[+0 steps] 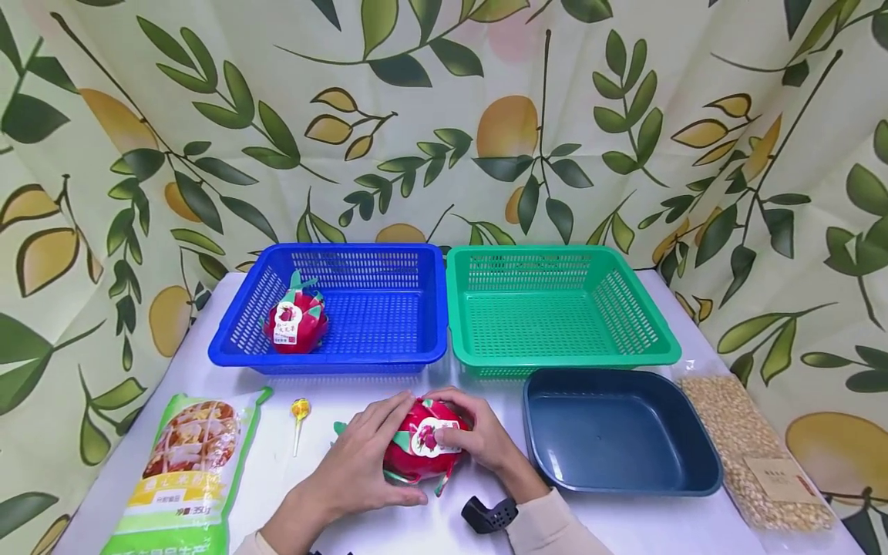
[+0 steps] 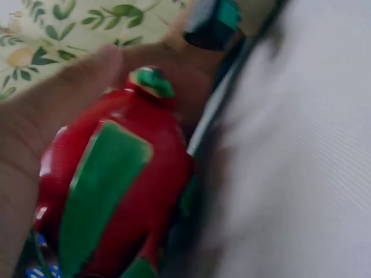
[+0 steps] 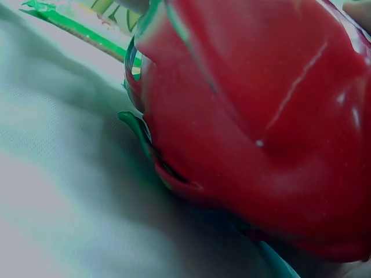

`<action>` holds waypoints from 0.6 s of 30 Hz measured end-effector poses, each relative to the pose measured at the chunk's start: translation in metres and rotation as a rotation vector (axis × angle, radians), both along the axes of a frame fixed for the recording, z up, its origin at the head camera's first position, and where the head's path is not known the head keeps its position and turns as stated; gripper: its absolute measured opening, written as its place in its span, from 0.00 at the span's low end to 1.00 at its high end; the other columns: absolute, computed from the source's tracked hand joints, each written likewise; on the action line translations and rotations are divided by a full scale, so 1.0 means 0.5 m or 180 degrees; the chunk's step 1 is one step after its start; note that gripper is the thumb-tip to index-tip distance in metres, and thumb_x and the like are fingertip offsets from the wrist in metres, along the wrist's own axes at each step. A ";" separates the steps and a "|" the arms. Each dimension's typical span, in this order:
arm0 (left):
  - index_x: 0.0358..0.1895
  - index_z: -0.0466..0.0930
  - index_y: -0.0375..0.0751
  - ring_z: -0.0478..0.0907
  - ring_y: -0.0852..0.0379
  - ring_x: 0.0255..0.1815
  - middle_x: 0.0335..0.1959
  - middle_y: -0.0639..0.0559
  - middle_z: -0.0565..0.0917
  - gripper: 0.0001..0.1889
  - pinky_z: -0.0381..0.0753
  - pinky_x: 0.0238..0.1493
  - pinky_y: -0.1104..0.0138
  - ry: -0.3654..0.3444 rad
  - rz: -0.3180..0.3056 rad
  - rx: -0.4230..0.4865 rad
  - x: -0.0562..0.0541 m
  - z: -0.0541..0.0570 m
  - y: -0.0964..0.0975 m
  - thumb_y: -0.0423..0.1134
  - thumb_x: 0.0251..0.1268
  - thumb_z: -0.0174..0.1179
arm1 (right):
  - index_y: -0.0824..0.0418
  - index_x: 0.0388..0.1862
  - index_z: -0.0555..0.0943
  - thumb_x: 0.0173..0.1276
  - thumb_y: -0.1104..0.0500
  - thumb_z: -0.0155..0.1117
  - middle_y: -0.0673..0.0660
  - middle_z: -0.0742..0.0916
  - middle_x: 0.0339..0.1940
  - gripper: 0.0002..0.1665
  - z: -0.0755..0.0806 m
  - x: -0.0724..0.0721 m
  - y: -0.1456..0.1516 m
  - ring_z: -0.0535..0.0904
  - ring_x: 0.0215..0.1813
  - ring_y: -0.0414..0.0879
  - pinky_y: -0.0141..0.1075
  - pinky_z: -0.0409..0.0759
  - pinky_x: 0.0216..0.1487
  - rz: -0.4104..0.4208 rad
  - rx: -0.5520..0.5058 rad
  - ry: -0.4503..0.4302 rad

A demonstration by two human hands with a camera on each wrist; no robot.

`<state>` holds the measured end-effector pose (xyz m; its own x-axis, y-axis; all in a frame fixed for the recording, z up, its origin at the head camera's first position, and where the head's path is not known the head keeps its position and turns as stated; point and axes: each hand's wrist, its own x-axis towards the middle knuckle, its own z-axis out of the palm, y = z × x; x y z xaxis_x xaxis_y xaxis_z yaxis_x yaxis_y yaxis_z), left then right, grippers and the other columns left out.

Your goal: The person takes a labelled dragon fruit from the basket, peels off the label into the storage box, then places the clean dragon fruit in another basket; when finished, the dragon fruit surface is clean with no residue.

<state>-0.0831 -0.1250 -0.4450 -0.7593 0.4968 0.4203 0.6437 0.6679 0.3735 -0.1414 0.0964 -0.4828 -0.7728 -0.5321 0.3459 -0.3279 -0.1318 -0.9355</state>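
Note:
A red dragon fruit [image 1: 416, 428] with green scales and a white label is held between both hands over the front middle of the table. My left hand [image 1: 364, 455] wraps its left side, fingers over the top and thumb along the near lower edge. On the other side, my right hand [image 1: 482, 432] grips it with the thumb pressed on the label and fingers round the far side. In the left wrist view the fruit's stem end and a broad green scale face the camera. The right wrist view shows its smooth red skin [image 3: 272, 127] close up, with table cloth beside it.
A second dragon fruit [image 1: 300, 324] sits in the blue basket [image 1: 326, 359]. Beside it stands a green basket [image 1: 562, 359]. A dark blue tub [image 1: 624, 487] is right of the hands, then a bag of grains [image 1: 749, 447]. At left lie a lollipop [image 1: 300, 408] and green food bag [image 1: 187, 462].

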 end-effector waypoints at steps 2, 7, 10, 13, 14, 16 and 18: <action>0.71 0.62 0.38 0.70 0.49 0.62 0.67 0.46 0.69 0.63 0.77 0.52 0.51 0.0197 0.0049 -0.0082 -0.003 -0.009 0.006 0.71 0.29 0.73 | 0.66 0.56 0.78 0.59 0.62 0.62 0.60 0.82 0.53 0.24 0.006 0.004 -0.001 0.78 0.52 0.51 0.41 0.80 0.49 -0.0031 0.0015 0.0017; 0.68 0.66 0.36 0.77 0.50 0.53 0.64 0.46 0.73 0.61 0.80 0.39 0.58 0.0581 0.0120 -0.0030 -0.013 -0.026 0.010 0.67 0.24 0.77 | 0.67 0.60 0.75 0.60 0.62 0.62 0.65 0.80 0.53 0.27 0.037 0.022 -0.005 0.77 0.53 0.55 0.43 0.78 0.52 -0.0286 0.0151 0.0303; 0.66 0.69 0.37 0.79 0.52 0.50 0.63 0.48 0.75 0.58 0.81 0.36 0.60 0.0699 0.0080 0.0068 -0.017 -0.031 0.012 0.66 0.26 0.76 | 0.64 0.59 0.76 0.60 0.62 0.63 0.61 0.80 0.53 0.26 0.069 0.036 -0.004 0.76 0.54 0.58 0.49 0.77 0.53 -0.0573 0.0339 0.0563; 0.66 0.69 0.37 0.79 0.52 0.49 0.62 0.48 0.75 0.58 0.81 0.36 0.60 0.0737 0.0042 0.0139 -0.019 -0.031 0.011 0.66 0.25 0.76 | 0.58 0.58 0.78 0.61 0.61 0.65 0.53 0.81 0.53 0.25 0.112 0.051 -0.001 0.76 0.54 0.56 0.52 0.77 0.51 -0.0758 0.0602 0.0708; 0.66 0.69 0.37 0.80 0.52 0.49 0.62 0.47 0.76 0.58 0.81 0.37 0.59 0.0738 0.0025 0.0159 -0.019 -0.030 0.010 0.66 0.25 0.76 | 0.57 0.58 0.78 0.61 0.61 0.66 0.51 0.81 0.52 0.25 0.129 0.055 0.001 0.76 0.53 0.54 0.52 0.77 0.50 -0.0791 0.0709 0.0736; 0.66 0.69 0.37 0.80 0.51 0.50 0.62 0.46 0.76 0.59 0.81 0.38 0.59 0.0703 0.0013 0.0177 -0.018 -0.030 0.008 0.66 0.24 0.77 | 0.56 0.59 0.78 0.61 0.60 0.67 0.48 0.81 0.52 0.25 0.164 0.060 0.004 0.77 0.52 0.50 0.51 0.78 0.48 -0.0817 0.0941 0.0772; 0.67 0.68 0.37 0.79 0.51 0.52 0.62 0.46 0.75 0.59 0.81 0.39 0.58 0.0624 0.0012 0.0179 -0.016 -0.030 0.006 0.65 0.25 0.77 | 0.53 0.59 0.78 0.60 0.59 0.69 0.45 0.81 0.51 0.26 0.199 0.062 0.006 0.77 0.50 0.46 0.47 0.78 0.47 -0.0819 0.1214 0.0814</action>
